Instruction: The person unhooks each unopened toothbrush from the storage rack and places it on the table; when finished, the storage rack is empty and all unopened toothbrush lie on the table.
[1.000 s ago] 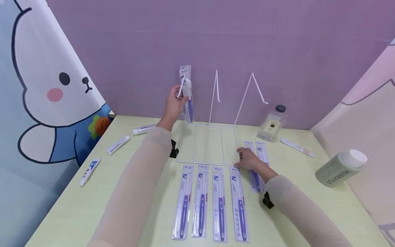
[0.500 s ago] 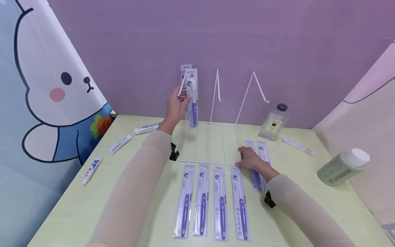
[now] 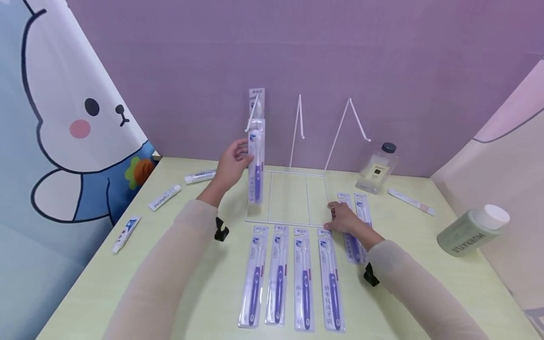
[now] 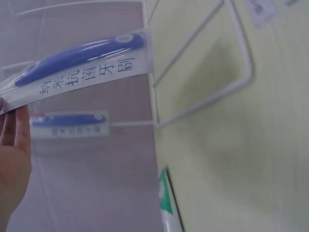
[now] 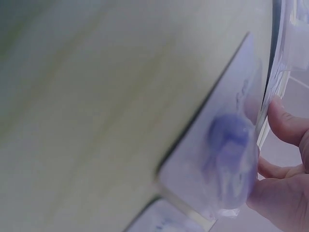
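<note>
My left hand (image 3: 233,163) pinches a packaged toothbrush (image 3: 257,177) with a purple handle, held upright just below and in front of the left hook of a white wire rack (image 3: 359,121). On that hook hangs another packaged toothbrush (image 4: 72,123), partly hidden in the head view by the held one. At the front right corner of the rack's base, my right hand (image 3: 342,218) holds the wire between thumb and fingers. Two packaged toothbrushes (image 3: 361,208) lie under and beside the right wrist. Several more packaged toothbrushes (image 3: 304,278) lie in a row before the rack.
Three toothpaste tubes (image 3: 165,198) lie at the left. A clear bottle (image 3: 377,171) with a black cap stands behind on the right, near a slim white box (image 3: 411,202). Farther right is a green-grey bottle (image 3: 469,231). A purple backdrop (image 3: 191,75) rises behind the rack.
My left hand has brought one packaged toothbrush forward off the left hook and lowered it in front of the rack; another stays hanging. The right hand has kept its place at the rack corner.
</note>
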`<action>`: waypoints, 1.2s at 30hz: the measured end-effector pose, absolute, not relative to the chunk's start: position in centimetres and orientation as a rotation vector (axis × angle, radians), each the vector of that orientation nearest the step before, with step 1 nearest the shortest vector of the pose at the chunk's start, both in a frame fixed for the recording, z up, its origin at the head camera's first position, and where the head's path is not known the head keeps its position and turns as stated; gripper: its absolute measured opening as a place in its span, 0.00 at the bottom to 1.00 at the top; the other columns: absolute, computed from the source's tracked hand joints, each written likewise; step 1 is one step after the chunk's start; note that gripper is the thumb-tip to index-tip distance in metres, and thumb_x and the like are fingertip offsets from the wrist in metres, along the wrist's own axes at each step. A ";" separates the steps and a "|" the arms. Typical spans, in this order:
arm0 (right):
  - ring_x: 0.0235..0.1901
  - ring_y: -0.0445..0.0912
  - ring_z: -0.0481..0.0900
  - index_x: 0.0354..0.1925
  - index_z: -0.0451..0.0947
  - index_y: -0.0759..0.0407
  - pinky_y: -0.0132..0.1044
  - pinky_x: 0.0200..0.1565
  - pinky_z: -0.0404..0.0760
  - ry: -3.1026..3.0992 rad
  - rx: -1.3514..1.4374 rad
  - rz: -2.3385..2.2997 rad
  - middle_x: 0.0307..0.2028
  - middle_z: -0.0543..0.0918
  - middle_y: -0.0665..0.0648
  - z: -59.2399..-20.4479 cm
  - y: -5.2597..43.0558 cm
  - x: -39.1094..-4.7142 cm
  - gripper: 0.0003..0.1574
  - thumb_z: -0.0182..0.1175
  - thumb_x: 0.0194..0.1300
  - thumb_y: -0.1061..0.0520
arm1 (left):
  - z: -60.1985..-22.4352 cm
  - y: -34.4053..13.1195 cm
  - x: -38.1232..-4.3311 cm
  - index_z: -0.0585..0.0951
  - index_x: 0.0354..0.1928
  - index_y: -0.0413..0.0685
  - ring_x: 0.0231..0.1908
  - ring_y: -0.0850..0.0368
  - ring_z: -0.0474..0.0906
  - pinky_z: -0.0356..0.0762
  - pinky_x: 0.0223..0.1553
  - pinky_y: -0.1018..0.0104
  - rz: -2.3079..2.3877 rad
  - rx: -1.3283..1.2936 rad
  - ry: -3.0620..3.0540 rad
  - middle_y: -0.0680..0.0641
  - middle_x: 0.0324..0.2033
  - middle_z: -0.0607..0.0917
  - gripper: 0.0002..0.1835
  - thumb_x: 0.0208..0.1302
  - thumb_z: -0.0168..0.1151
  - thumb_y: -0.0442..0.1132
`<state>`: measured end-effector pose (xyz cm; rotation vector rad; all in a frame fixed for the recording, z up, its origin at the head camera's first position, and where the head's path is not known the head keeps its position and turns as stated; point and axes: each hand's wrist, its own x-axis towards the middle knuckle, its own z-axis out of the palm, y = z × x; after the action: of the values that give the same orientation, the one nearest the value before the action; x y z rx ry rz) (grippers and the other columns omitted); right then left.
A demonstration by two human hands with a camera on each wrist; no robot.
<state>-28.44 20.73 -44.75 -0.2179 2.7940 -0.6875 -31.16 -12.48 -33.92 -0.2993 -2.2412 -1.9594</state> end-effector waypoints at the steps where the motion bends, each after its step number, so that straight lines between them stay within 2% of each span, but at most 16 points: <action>1: 0.46 0.55 0.70 0.62 0.57 0.71 0.48 0.50 0.68 2.793 -0.221 -0.686 0.47 0.71 0.66 -44.8 20.7 -28.5 0.48 0.69 0.48 0.54 | -34.5 -13.0 -31.2 0.65 0.61 0.44 0.44 0.48 0.75 0.76 0.40 0.62 -1.959 -0.291 -2.257 0.38 0.47 0.76 0.27 0.59 0.56 0.27; 8: 0.45 0.55 0.70 0.62 0.57 0.70 0.47 0.49 0.69 2.788 -0.210 -0.675 0.46 0.71 0.66 -44.8 20.8 -28.5 0.49 0.68 0.49 0.54 | -38.2 -16.8 -31.1 0.64 0.62 0.42 0.39 0.46 0.77 0.78 0.36 0.61 -1.944 -0.222 -2.389 0.36 0.45 0.77 0.28 0.59 0.55 0.26; 20: 0.45 0.55 0.70 0.62 0.57 0.69 0.48 0.49 0.69 2.781 -0.191 -0.679 0.47 0.70 0.66 -45.0 20.8 -28.6 0.48 0.68 0.50 0.54 | -45.0 -19.5 -31.3 0.61 0.62 0.36 0.41 0.44 0.74 0.77 0.38 0.60 -2.127 0.017 -2.479 0.33 0.47 0.71 0.28 0.59 0.53 0.25; 29: 0.46 0.55 0.69 0.63 0.57 0.68 0.48 0.50 0.68 2.785 -0.175 -0.660 0.48 0.68 0.67 -44.9 20.7 -28.6 0.48 0.68 0.50 0.53 | -45.8 -19.0 -31.0 0.61 0.61 0.33 0.40 0.44 0.74 0.77 0.38 0.62 -2.082 0.090 -2.584 0.33 0.47 0.71 0.27 0.59 0.53 0.25; 36: 0.47 0.57 0.69 0.63 0.57 0.67 0.50 0.50 0.67 2.783 -0.152 -0.646 0.50 0.66 0.68 -44.6 20.6 -28.3 0.48 0.68 0.50 0.52 | -45.8 -18.6 -30.7 0.63 0.60 0.34 0.39 0.47 0.75 0.77 0.37 0.65 -1.900 0.144 -2.754 0.36 0.47 0.71 0.26 0.59 0.55 0.28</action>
<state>-28.29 20.61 -44.64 -0.1518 2.7833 -0.6458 -30.75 -18.64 -45.80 0.1441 -2.7541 -1.9003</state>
